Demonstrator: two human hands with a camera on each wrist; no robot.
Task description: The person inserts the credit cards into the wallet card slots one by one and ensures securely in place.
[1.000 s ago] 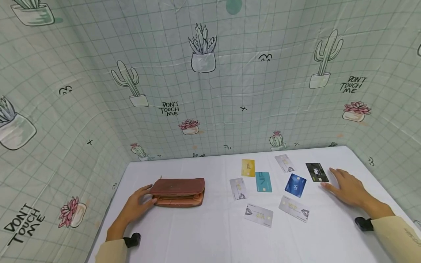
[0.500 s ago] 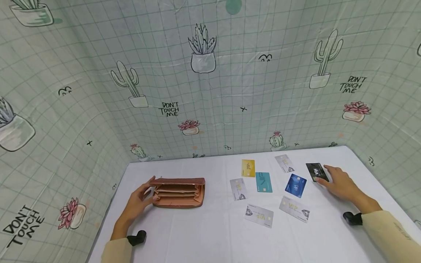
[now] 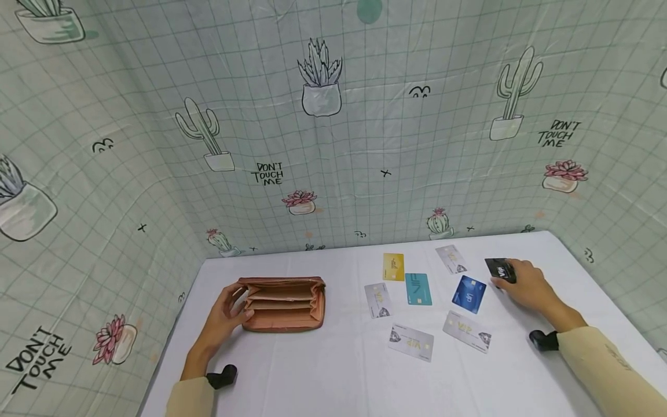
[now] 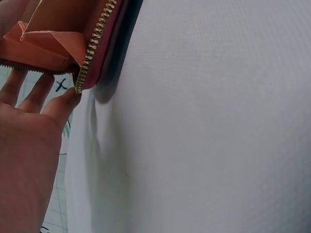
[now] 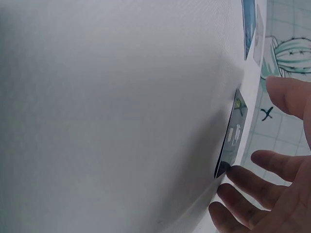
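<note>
A brown zip wallet [image 3: 283, 319] lies spread on the white table at left, its tan inner pockets showing. At its left end my left hand [image 3: 221, 315] holds it, fingers behind the raised flap and thumb by the lower half. The left wrist view shows fingertips against the brass zipper [image 4: 95, 43]. Far right, my right hand [image 3: 534, 289] is over a black VIP card [image 3: 497, 267], covering its right part. From the right wrist, that black card [image 5: 235, 126] lies on the cloth; a fingertip meets its edge, while the thumb [image 5: 289, 94] stands apart from it.
Left of the black card lie a blue card [image 3: 469, 294], a teal card [image 3: 418, 289], a yellow card [image 3: 393, 267] and several silver VIP cards [image 3: 410, 341]. A cactus-print cloth [image 3: 354, 139] hangs behind the table and along both sides.
The wallet's flap has been lifted by my left hand, exposing the pockets. My right hand has moved left from beside the black card to over it.
</note>
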